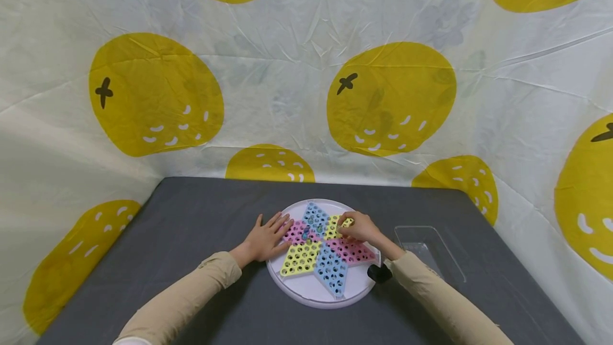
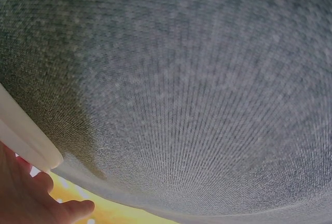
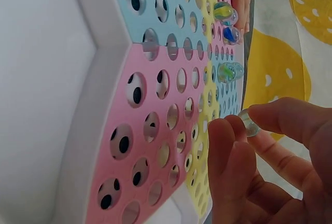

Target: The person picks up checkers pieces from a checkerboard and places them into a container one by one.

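Observation:
A round white Chinese checkers board (image 1: 297, 286) lies on the table, its star marked in pink, yellow and blue points full of holes. My left hand (image 1: 264, 239) rests on the board's left side with fingers spread and straight, over the pink point. Between thumb and fingertips my right hand (image 1: 359, 228) pinches a clear glass marble (image 3: 250, 124), above the far yellow point. Several marbles sit in holes toward the board's far left, among them a yellow-green marble (image 3: 223, 10), a blue marble (image 3: 231, 35) and a green marble (image 3: 227, 72).
A clear plastic container (image 1: 421, 249) stands right of the board, partly behind my right forearm. The dark grey table (image 1: 215, 201) ends at a hanging cloth (image 1: 273, 95) printed with yellow fruit. A black wrist camera (image 1: 379, 273) sits beside the board's right rim.

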